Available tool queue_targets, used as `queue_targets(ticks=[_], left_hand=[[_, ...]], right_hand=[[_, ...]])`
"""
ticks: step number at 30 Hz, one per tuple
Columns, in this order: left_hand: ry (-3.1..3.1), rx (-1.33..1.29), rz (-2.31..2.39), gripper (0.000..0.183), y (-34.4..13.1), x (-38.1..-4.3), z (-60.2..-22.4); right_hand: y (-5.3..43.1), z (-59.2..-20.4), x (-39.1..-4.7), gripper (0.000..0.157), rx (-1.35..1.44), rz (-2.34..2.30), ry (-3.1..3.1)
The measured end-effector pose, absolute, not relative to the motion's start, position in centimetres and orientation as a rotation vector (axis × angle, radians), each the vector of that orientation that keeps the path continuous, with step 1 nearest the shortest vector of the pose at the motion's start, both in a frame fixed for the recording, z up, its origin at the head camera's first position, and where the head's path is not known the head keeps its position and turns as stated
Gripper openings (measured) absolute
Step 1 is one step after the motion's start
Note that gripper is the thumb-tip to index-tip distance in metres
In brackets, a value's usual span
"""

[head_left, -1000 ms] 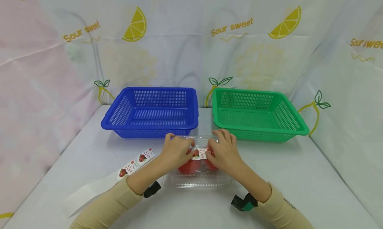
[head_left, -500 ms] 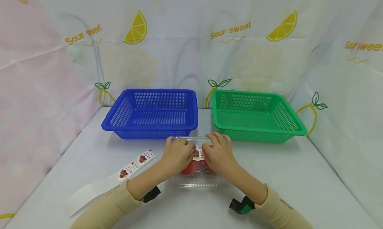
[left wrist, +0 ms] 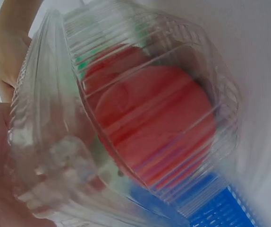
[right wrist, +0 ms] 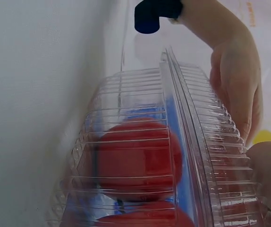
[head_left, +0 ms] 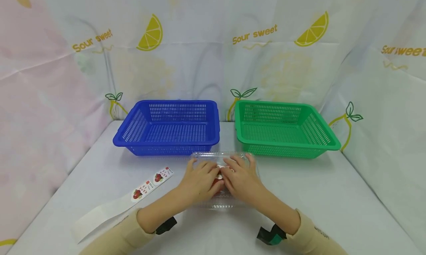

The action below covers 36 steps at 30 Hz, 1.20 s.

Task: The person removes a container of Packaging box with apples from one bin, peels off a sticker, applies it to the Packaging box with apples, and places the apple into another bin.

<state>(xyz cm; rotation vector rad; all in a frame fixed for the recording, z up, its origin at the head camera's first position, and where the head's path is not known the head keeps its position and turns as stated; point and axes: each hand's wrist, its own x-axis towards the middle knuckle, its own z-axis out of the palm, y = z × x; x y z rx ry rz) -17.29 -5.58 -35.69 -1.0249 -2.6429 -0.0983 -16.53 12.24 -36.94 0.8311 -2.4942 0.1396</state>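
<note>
A clear plastic clamshell box (head_left: 224, 205), its lid down, lies on the table and holds round red fruits (left wrist: 159, 123) that look like tomatoes. On top of the lid is a white label (head_left: 219, 167) with a red fruit print, now mostly covered by fingers. My left hand (head_left: 199, 180) rests on the left part of the lid, fingers spread forward. From the other side my right hand (head_left: 243, 179) lies on the lid, its fingertips meeting the left hand's over the label. In the right wrist view, a red fruit (right wrist: 138, 163) shows through the ribbed side wall.
Behind the box stand a blue basket (head_left: 176, 131) on the left and a green basket (head_left: 286, 129) on the right. A backing strip (head_left: 123, 203) with more fruit labels lies left of the box, beside my left forearm. A printed cloth (head_left: 199, 62) hangs behind.
Both hands have come closer together over the label and flattened onto the lid, their fingers less curled than before. The box and the label strip stay in place.
</note>
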Motion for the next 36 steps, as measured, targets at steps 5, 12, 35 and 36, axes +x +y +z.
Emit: queue_targets(ticks=[5, 12, 35, 36], left_hand=[[-2.617, -1.074, -0.109, 0.041, -5.6, -16.8, -35.8], [-2.622, -1.036, -0.066, 0.05, -5.1, -16.1, -36.1], [-2.633, -1.001, -0.037, 0.06, -5.9, -15.6, -37.1], [-2.63, -1.0, -0.038, 0.059, -6.0, -15.7, -37.1]], right_hand=[[12.5, -37.1, -16.2, 0.019, 0.912, 0.159, -2.43], [12.8, -37.3, -16.0, 0.022, 0.946, 0.173, -2.447], [13.6, -37.7, -15.4, 0.034, 0.95, 0.103, -2.475], [13.6, -37.7, -15.4, 0.034, 0.947, 0.105, -2.474]])
